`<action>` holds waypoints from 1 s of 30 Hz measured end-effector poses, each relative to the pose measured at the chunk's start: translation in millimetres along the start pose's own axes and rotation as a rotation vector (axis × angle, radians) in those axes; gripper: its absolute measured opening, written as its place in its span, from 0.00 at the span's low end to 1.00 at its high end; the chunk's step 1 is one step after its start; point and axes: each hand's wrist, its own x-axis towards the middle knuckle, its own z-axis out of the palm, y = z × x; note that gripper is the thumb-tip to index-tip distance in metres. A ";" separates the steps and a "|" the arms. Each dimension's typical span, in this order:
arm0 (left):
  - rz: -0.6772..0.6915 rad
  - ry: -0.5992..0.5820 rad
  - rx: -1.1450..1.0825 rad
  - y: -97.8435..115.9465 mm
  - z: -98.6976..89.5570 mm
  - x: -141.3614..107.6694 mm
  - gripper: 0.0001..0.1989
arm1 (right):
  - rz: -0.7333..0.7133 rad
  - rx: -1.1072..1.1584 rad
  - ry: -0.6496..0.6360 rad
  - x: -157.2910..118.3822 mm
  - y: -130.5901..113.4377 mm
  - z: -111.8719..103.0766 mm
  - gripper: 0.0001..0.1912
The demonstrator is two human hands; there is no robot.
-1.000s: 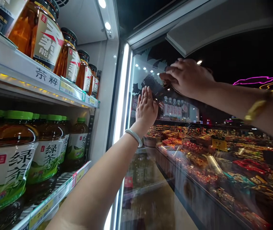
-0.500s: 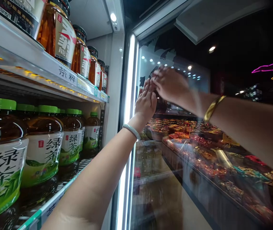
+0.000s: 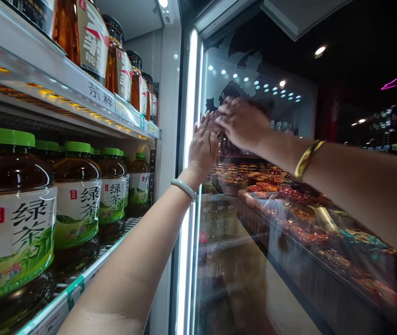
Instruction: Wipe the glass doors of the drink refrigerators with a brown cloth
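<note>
My left hand (image 3: 203, 145), with a pale bangle (image 3: 183, 188) on its wrist, is raised to the glass door (image 3: 233, 260) beside its lit edge strip. Its fingers are stretched upward and lie flat. Just to the right, my right hand (image 3: 242, 122), with a gold bangle (image 3: 308, 159) at the wrist, reaches across in front of the glass. Its fingers point left, slightly bent and a little blurred, close to the left fingertips. Whether they touch is hard to tell. I see no object in either hand.
At left, cooler shelves hold green-capped tea bottles (image 3: 15, 223) below and dark-capped amber bottles (image 3: 119, 70) above. A white cooler frame (image 3: 168, 102) stands between shelves and door. Through the glass shows a long display of wrapped goods (image 3: 299, 228).
The view has shifted slightly, so shelves and bottles sit differently. Both hands stay at the glass, and the right hand has moved a little left and down in view.
</note>
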 end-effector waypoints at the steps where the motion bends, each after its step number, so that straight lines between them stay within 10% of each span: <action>1: -0.040 0.001 -0.006 -0.2 1.4 -4.8 0.32 | -0.082 0.019 -0.046 -11.5 -22.8 3.9 0.22; 4: -0.082 -0.018 -0.019 4.3 7.7 -23.5 0.31 | -0.348 0.092 -0.179 -54.7 -71.9 2.0 0.16; 7: -0.026 -0.043 -0.025 9.6 10.6 -36.6 0.31 | -0.468 0.099 -0.223 -74.4 -55.2 -15.6 0.18; 12: -0.036 0.012 -0.032 12.1 11.8 -41.8 0.32 | -0.083 -0.039 -0.049 -33.1 1.1 -19.2 0.24; 18: -0.127 0.073 -0.105 24.4 24.5 -68.0 0.30 | -0.085 -0.083 -0.026 -47.1 -57.3 -5.9 0.22; 22: -0.020 0.036 -0.144 37.7 33.5 -78.0 0.30 | -0.170 -0.071 -0.067 -84.2 -36.9 -34.0 0.22; 26: -0.052 0.056 -0.158 47.0 44.0 -64.0 0.31 | 0.111 -0.073 0.052 -76.5 -12.3 -50.8 0.23; 30: -0.192 0.093 -0.166 52.8 52.6 -58.1 0.31 | 0.217 -0.110 0.087 -85.0 -51.2 -43.9 0.23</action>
